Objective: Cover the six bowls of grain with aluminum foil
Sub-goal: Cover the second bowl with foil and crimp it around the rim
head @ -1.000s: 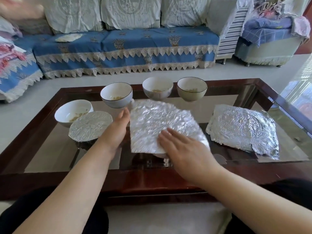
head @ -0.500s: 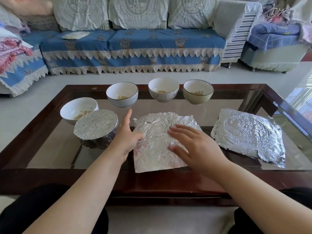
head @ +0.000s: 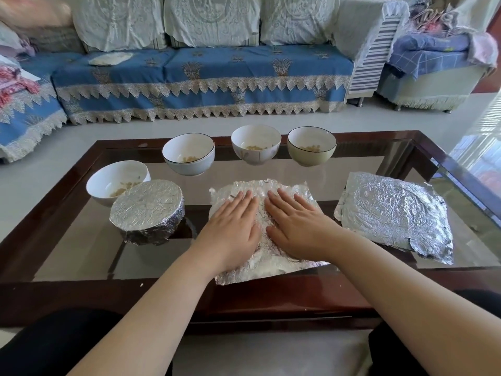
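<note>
One bowl is seen fully wrapped: the covered bowl [head: 147, 210] stands at the left of the counter [head: 81, 256], its foil folded down round the sides. Just behind it and touching or nearly touching it is an uncovered white bowl [head: 116, 180] with grain inside, and three further open bowls, the blue-rimmed bowl [head: 189, 153], the flowered bowl [head: 256, 143] and the beige bowl [head: 311, 146], are lined up along the far side. A foil sheet [head: 287, 194] is pressed flat under the left hand [head: 230, 234] and the right hand [head: 298, 229], both laid palm down with fingers straight, gripping nothing. Whether a sixth bowl lies beneath that sheet cannot be told. A spare stack of foil [head: 393, 215] rests at the right. By this count, one bowl is judged done, four are plainly left, and the sixth is unaccounted for.
</note>
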A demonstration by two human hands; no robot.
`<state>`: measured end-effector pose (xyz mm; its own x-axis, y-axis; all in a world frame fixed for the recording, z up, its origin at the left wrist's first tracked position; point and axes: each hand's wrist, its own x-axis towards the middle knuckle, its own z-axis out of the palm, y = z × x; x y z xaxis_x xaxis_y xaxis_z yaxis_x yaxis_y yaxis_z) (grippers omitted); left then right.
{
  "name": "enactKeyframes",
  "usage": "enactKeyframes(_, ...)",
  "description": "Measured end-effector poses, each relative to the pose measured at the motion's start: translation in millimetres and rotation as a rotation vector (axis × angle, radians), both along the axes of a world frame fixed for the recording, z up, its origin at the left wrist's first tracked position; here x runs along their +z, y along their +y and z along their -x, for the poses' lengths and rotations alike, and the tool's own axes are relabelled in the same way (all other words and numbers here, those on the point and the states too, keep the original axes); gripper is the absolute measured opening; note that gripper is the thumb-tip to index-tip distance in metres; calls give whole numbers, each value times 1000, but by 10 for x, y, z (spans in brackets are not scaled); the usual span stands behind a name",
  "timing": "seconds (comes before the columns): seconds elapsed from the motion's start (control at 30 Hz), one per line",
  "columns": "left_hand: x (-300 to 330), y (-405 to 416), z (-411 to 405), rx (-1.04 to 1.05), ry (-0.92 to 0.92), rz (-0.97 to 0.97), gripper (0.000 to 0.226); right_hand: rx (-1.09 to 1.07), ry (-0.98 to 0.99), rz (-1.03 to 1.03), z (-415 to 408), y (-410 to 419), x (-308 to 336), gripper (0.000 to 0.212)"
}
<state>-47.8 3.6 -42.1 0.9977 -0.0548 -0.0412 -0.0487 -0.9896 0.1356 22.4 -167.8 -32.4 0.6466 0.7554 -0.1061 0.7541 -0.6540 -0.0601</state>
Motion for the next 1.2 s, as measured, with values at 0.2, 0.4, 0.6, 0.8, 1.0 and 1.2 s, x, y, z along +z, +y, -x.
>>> enactKeyframes(0.2, -4, -17, 31, 12, 31, -18, 60, -26, 8, 38, 8, 27, -31, 69)
enactKeyframes(0.4, -6, -106, 17, 68, -2, -8, 60, -109, 31, -37, -8, 38, -32, 68)
enactKeyframes(0.6, -8, -112, -34, 60, -18, 36, 60, -172, 19, -77, -82, 25, -12, 69)
enactKeyframes(0.8, -40, -78, -108, 51, 2, 27, 63, -192, 97, -128, -169, -17, 2, 68)
enactKeyframes(1.0, -54, -79, -103, 40, 9, -7, 64, -203, 177, -184, -174, -16, -56, 68)
enactKeyframes(1.2, -49, -64, -47, 25, 1, -7, 65, -219, 196, -197, -78, -20, -29, 68)
